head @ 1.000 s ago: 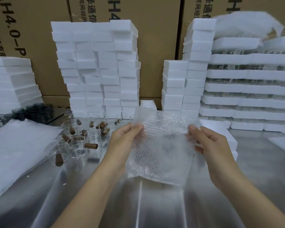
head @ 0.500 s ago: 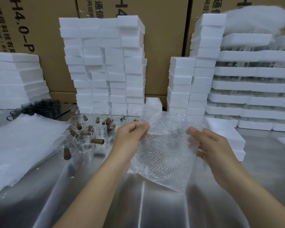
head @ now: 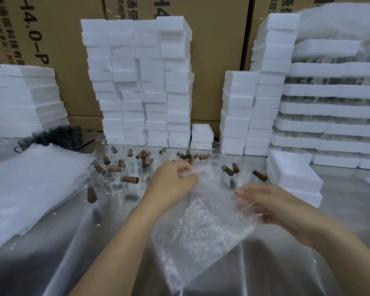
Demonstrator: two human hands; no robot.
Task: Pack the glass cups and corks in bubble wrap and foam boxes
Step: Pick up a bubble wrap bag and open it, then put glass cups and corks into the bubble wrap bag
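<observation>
While the bubble wrap [head: 203, 229] hangs tilted over the table [head: 77, 263], left grip [head: 173, 182] pinching its top corner, right grip [head: 271, 207] holding its right edge, cups [head: 115, 189] and corks [head: 130, 179] standing behind.

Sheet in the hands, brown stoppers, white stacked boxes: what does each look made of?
The sheet: clear, glossy plastic bubble wrap, by its rows of small air cells and its soft crumpling. The stoppers: brown and matt, probably cork or wood; the look leaves it open. The boxes: white, matt foam, probably polystyrene, by their chalky, blocky faces.
</observation>
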